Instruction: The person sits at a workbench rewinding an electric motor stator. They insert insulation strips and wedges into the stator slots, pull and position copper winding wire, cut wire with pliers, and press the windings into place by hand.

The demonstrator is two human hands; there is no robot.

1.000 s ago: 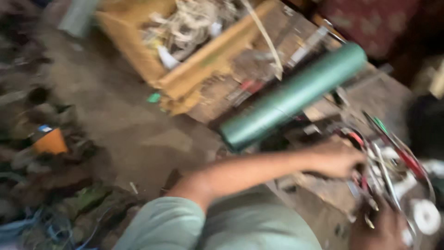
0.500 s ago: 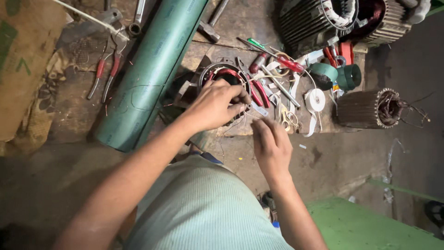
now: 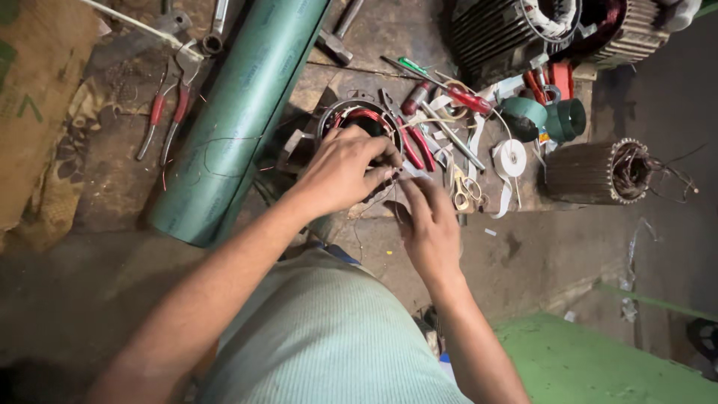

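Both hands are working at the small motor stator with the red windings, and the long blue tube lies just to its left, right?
Not quite: the head view shows the tube is green, not blue. It does lie left of the stator, where the left hand and right hand work.

The left hand (image 3: pixel 345 170) covers the lower half of the round metal stator with red copper windings (image 3: pixel 364 120), so what its fingertips pinch cannot be told. The right hand (image 3: pixel 430 224) hides whatever lies beneath its palm. At the top of the frame the long green tube (image 3: pixel 239 112) and the ribbed grey motor housing (image 3: pixel 516 30) are cut off (their far ends never show). The small scissors (image 3: pixel 465 191), right of centre, are half lost in clutter.
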